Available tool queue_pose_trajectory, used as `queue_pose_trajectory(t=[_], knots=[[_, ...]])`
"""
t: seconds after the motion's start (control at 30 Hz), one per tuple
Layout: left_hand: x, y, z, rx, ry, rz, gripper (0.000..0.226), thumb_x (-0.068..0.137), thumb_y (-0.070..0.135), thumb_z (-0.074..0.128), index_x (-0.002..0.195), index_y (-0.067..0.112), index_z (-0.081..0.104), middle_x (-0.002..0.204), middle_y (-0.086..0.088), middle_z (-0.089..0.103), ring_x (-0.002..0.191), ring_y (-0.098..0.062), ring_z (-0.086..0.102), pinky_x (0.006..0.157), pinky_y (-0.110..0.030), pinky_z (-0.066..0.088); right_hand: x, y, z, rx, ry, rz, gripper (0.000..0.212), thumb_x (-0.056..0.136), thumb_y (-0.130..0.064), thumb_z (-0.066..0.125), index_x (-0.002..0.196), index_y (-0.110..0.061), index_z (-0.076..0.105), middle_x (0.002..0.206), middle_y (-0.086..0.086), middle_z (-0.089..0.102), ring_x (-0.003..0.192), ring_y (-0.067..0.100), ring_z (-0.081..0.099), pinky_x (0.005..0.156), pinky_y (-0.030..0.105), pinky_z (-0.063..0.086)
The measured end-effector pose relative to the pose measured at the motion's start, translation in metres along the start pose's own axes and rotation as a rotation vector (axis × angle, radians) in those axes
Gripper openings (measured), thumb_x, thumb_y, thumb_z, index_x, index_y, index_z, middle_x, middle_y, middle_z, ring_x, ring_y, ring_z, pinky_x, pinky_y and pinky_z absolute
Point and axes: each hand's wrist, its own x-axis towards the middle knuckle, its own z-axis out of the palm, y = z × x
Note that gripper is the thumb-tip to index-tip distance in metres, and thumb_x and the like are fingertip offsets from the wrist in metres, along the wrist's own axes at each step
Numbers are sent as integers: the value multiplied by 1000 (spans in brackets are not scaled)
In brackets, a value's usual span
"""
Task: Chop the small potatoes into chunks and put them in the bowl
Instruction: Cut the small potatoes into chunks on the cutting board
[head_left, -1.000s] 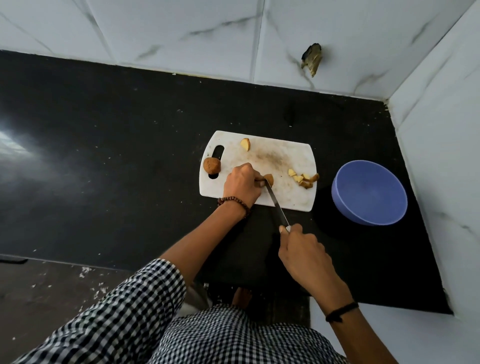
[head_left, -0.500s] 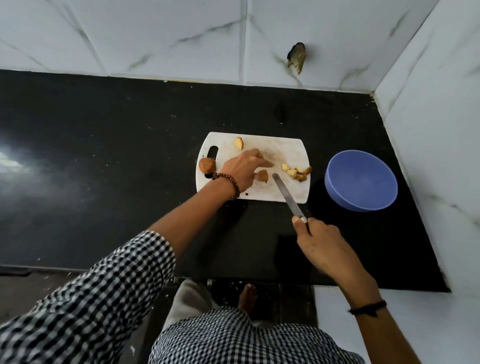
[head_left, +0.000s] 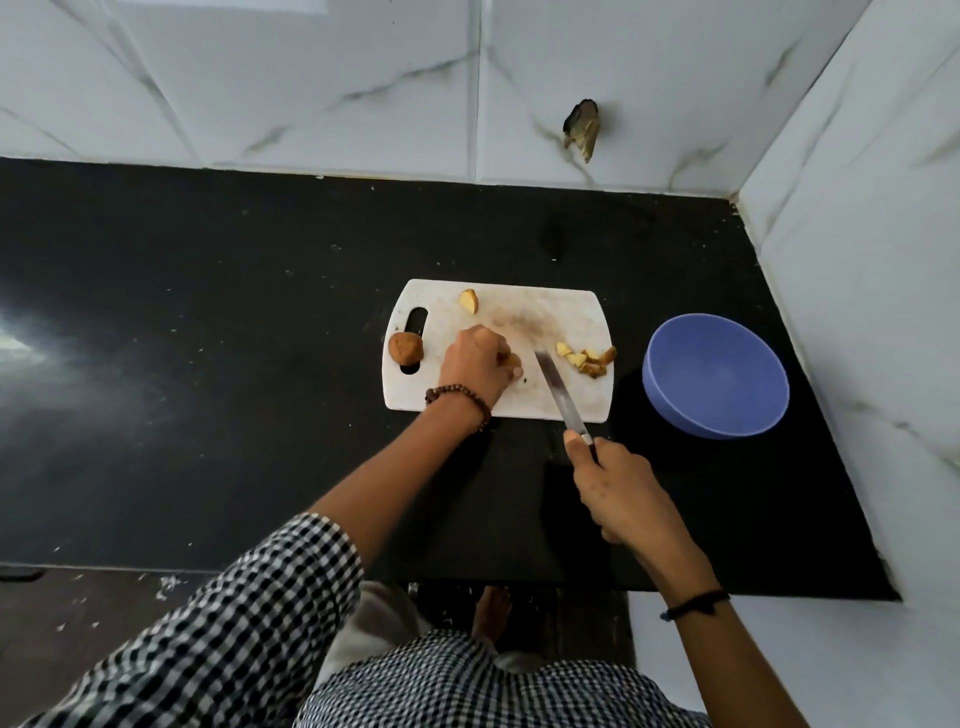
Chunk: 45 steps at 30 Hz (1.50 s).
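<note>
The left hand (head_left: 478, 364) curls its fingers down over a potato piece (head_left: 512, 360) and pins it to the white cutting board (head_left: 519, 317); only the piece's tan edge shows past the fingertips. The right hand (head_left: 618, 488) is wrapped round the handle of a knife (head_left: 558, 389), with one fingertip laid up near the base of the blade. The hand itself hangs over the black counter (head_left: 208, 312), nearer the person than the board. From that grip the blade runs forward and slightly leftward over the board's near edge, and its tip ends just to the right of the pinned piece, with a narrow gap between them. Whether the edge touches the board cannot be told.

Just right of the blade tip lies a small heap of cut chunks (head_left: 587, 358), close to the board's right edge. Beyond the left hand, near the far edge of the board, sits a single cut half potato (head_left: 468, 301). Left of that hand a whole small potato (head_left: 406, 347) rests beside the board's handle slot. Further right of the knife, off the board and apart from it, a blue bowl (head_left: 675, 410) stands on the counter near the tiled side wall. A beaded bracelet (head_left: 460, 397) circles the left wrist, a black band (head_left: 696, 603) the right, and a checked sleeve (head_left: 234, 623) covers the left upper arm
</note>
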Motion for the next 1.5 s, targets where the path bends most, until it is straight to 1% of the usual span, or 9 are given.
queue_pose_trajectory(t=[0.07, 0.2, 0.37, 0.47, 0.57, 0.8, 0.97, 1.2, 1.5], knots=[[-3, 3, 3, -6, 14, -14, 18, 78, 14, 77, 94, 9, 72, 97, -4, 68, 87, -18, 64, 81, -31, 55, 6, -3, 2, 20, 19, -7, 45, 102, -60, 34, 91, -22, 55, 85, 3, 52, 67, 13, 48, 68, 36, 42], [-4, -7, 1, 14, 0, -2, 38, 78, 8, 76, 115, 11, 66, 103, -5, 64, 89, -16, 62, 84, -29, 53, 16, -11, 9, 23, 39, -58, 47, 101, -62, 32, 87, -22, 53, 86, 4, 54, 68, 14, 50, 69, 38, 44], [-6, -11, -4, -11, 13, 34, 24, 83, 5, 68, 105, 14, 73, 98, -3, 68, 89, -15, 64, 82, -27, 53, 23, -24, 18, -27, 46, -91, 46, 103, -58, 31, 91, -20, 54, 90, 3, 59, 77, 17, 61, 77, 43, 54], [-6, -10, -4, -37, 25, 33, 18, 83, 8, 70, 99, 15, 75, 96, -1, 69, 88, -15, 64, 81, -26, 53, 26, -28, 21, -77, 57, -115, 49, 105, -56, 30, 99, -15, 57, 94, 4, 59, 81, 16, 61, 70, 36, 48], [-7, -7, -4, -35, 17, 48, 11, 83, 12, 71, 93, 12, 77, 93, -3, 67, 86, -17, 63, 79, -27, 53, 32, -29, 24, -114, 59, -137, 50, 106, -54, 29, 103, -13, 58, 94, 4, 60, 84, 15, 60, 72, 34, 45], [-3, -2, -4, 42, -17, 59, 14, 85, 7, 66, 97, 1, 72, 102, -10, 65, 95, -22, 62, 84, -31, 52, 42, -29, 31, -178, 62, -137, 47, 106, -52, 28, 109, -14, 56, 103, 8, 62, 95, 23, 62, 82, 42, 53], [-2, -3, -2, 43, -21, 46, 14, 85, 6, 67, 96, -1, 70, 101, -9, 65, 92, -22, 62, 81, -30, 54, 45, -39, 36, -319, 98, -144, 45, 109, -45, 25, 119, -9, 49, 118, 16, 59, 110, 35, 60, 80, 40, 47], [-2, -4, -2, 55, -30, 46, 16, 85, 8, 67, 99, 1, 70, 103, -8, 64, 93, -21, 62, 81, -32, 54, 48, -44, 34, -359, 76, -122, 43, 109, -44, 26, 119, -9, 48, 120, 16, 59, 111, 35, 59, 85, 44, 48], [-6, -2, -2, 51, 7, 47, 15, 85, 9, 68, 97, 2, 72, 100, -8, 65, 92, -20, 62, 79, -25, 52, 46, -51, 34, -344, 84, -159, 44, 109, -40, 28, 125, -4, 48, 128, 19, 56, 117, 39, 57, 86, 44, 45]])
